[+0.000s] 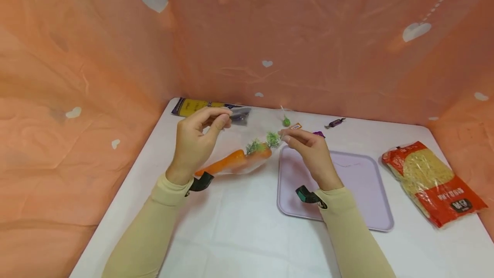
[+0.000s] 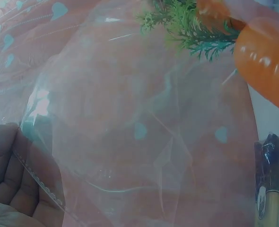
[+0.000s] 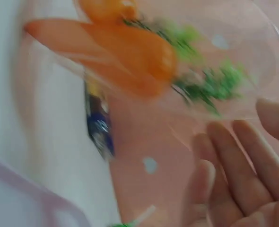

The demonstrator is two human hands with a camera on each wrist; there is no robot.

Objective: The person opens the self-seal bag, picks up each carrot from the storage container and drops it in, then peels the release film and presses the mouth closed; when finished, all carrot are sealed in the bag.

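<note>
A clear plastic bag (image 2: 116, 94) is spread between my two hands. My left hand (image 1: 197, 140) pinches one edge of its mouth between thumb and fingers. On the other side, my right hand (image 1: 311, 153) holds the bag's edge at its thumb and fingertips. Two orange carrots (image 1: 225, 163) with feathery green tops (image 1: 273, 139) lie in the lower part of the bag, their tops towards my right hand. In the right wrist view the carrots (image 3: 130, 59) look blurred through the film.
A lilac tray (image 1: 370, 192) lies under my right wrist. Farther right is a red packet of noodle-like food (image 1: 436, 183). A yellow and dark blue packet (image 1: 193, 106) lies behind my left hand. Small wrapped sweets (image 1: 335, 122) and a green item (image 1: 286, 122) lie at the back.
</note>
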